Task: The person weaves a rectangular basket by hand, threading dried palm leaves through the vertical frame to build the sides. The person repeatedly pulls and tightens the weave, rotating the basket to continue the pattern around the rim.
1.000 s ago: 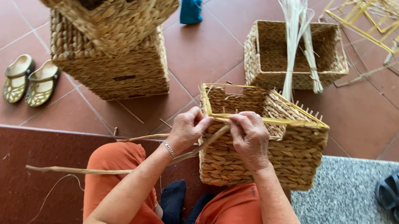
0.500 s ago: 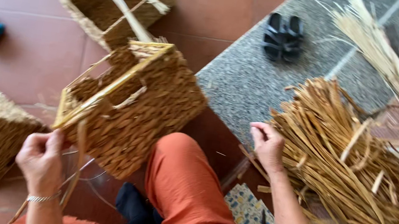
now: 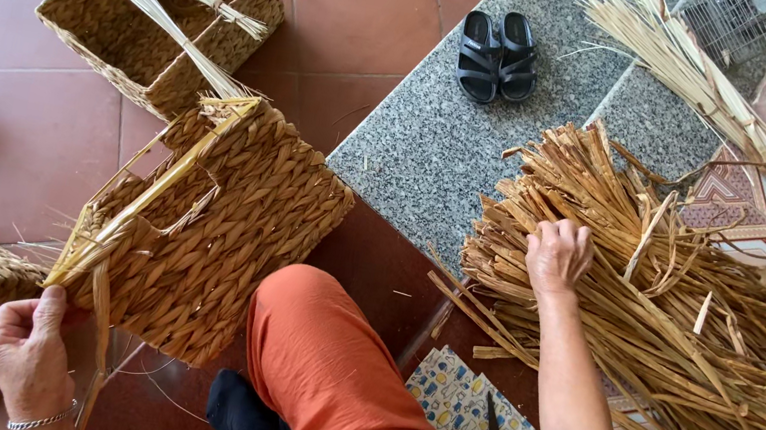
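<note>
Head view: left hand [image 3: 29,349] closed, loose fibre strand [image 3: 99,304] pinched at lower corner of half-woven basket [image 3: 220,221], which is tilted on red tiled floor [image 3: 28,152] against orange-clad knee [image 3: 321,358]. Right hand [image 3: 557,256] laid palm down, fingers curled into pile of dried fibre strips [image 3: 654,296] spread over edge of grey granite slab [image 3: 434,142]; firm grip cannot be told. Black sandals [image 3: 498,55] seen at slab's far edge; second basket [image 3: 161,10] beyond

The woven basket [image 3: 220,221] is coarse, matt plaited fibre, likely dried rush. The heap of dried strips [image 3: 656,286] looks stiff, fibrous and dull. The speckled stone slab [image 3: 434,142] seems smooth granite; the floor tiles [image 3: 30,142] are matt red clay.
</note>
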